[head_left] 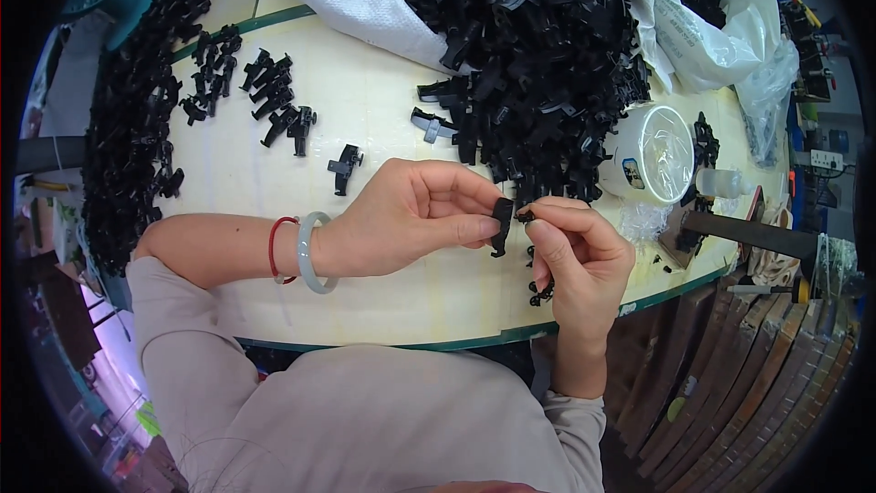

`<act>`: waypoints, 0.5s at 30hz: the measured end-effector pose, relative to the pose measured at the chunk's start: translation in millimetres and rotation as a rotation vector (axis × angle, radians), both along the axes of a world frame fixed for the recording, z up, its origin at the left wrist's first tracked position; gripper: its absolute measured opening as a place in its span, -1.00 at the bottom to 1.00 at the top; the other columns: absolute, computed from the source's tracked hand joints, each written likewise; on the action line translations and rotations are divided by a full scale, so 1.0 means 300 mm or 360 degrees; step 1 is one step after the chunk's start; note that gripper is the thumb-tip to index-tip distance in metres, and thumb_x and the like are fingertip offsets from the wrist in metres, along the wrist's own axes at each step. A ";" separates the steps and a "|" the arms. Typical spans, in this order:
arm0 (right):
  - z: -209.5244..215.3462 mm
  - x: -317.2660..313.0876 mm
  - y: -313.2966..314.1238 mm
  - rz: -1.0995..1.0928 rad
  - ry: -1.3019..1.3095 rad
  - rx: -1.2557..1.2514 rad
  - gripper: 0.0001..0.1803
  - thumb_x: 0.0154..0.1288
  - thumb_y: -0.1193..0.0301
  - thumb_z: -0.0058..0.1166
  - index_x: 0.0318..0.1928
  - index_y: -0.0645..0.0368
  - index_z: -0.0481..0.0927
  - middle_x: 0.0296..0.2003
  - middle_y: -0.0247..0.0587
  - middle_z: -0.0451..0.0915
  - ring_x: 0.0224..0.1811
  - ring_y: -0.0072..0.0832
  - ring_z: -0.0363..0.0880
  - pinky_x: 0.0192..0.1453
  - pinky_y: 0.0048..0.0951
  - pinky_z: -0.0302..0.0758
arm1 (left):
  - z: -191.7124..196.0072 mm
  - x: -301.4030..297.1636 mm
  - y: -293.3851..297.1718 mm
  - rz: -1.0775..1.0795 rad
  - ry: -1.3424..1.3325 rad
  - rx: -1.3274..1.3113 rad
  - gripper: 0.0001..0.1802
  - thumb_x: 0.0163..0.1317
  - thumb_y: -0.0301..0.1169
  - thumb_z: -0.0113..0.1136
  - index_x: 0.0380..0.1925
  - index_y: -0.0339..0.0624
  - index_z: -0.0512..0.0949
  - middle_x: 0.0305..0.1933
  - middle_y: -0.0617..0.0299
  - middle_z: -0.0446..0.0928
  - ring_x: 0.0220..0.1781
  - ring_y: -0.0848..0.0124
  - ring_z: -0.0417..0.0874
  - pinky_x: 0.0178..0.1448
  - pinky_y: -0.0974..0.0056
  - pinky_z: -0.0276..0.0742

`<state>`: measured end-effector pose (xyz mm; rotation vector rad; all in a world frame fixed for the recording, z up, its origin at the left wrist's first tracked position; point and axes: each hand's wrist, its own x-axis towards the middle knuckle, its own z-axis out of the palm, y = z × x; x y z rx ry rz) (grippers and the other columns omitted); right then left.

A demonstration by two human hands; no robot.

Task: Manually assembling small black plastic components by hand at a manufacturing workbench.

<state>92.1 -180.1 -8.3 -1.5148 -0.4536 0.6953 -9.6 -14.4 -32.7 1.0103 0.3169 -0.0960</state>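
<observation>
Between the thumb and fingers of my left hand (424, 219) is a long black plastic part (501, 226), held upright over the pale tabletop (383, 301). Just to its right, my right hand (584, 256) pinches a small black piece (525, 216) close beside it; I cannot tell whether the two touch. Several more small black pieces (541, 292) lie under my right hand, partly hidden by it. A single black plastic assembly (344, 170) rests on the table beyond my left wrist, with several similar assemblies (272, 87) farther off.
A big heap of black parts (538, 46) spills from a white woven sack (356, 0) at the far side. More assemblies (128, 146) pile along the left edge. At right stand a white tub (648, 155) and a dark metal bar (757, 236).
</observation>
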 end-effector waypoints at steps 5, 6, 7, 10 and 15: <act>-0.003 -0.007 0.004 0.0020 0.0029 0.0033 -0.87 0.16 0.68 0.11 -0.25 0.36 0.61 -0.25 -0.18 0.57 -0.58 -0.74 0.43 -0.57 -0.76 0.35 | -0.007 -0.005 0.001 -0.0020 -0.0034 -0.0035 -0.74 0.20 -0.57 0.14 -0.08 -0.35 0.49 -0.15 0.15 0.58 -0.14 0.53 0.61 -0.04 0.44 0.58; -0.003 -0.009 0.003 0.0015 0.0028 0.0035 -0.87 0.16 0.68 0.11 -0.25 0.36 0.61 -0.25 -0.18 0.57 -0.58 -0.74 0.43 -0.57 -0.76 0.35 | -0.010 -0.006 -0.001 -0.0020 -0.0045 -0.0029 -0.74 0.20 -0.57 0.14 -0.08 -0.35 0.49 -0.15 0.15 0.58 -0.13 0.52 0.61 -0.04 0.44 0.58; -0.004 -0.008 0.005 0.0028 0.0033 0.0022 -0.88 0.16 0.68 0.11 -0.26 0.36 0.61 -0.25 -0.19 0.57 -0.58 -0.74 0.43 -0.57 -0.76 0.35 | -0.010 -0.007 -0.002 -0.0014 -0.0052 -0.0021 -0.74 0.20 -0.57 0.14 -0.08 -0.35 0.49 -0.15 0.15 0.58 -0.12 0.52 0.61 -0.03 0.43 0.58; -0.008 -0.010 0.009 0.0045 0.0015 0.0013 -0.88 0.14 0.68 0.13 -0.27 0.36 0.61 -0.26 -0.21 0.57 -0.56 -0.75 0.43 -0.55 -0.76 0.35 | -0.011 -0.013 -0.006 0.0014 -0.0074 0.0015 -0.76 0.20 -0.58 0.14 -0.11 -0.36 0.50 -0.15 0.15 0.58 -0.13 0.51 0.61 -0.03 0.44 0.58; -0.036 -0.024 -0.004 0.0038 -0.0282 -0.0022 -0.87 0.08 0.70 0.17 -0.31 0.34 0.63 -0.30 -0.21 0.57 -0.52 -0.71 0.46 -0.52 -0.73 0.38 | -0.018 -0.015 -0.015 0.0031 -0.0056 0.0105 -0.79 0.18 -0.59 0.17 -0.17 -0.39 0.53 -0.22 0.14 0.60 -0.20 0.50 0.63 -0.09 0.44 0.59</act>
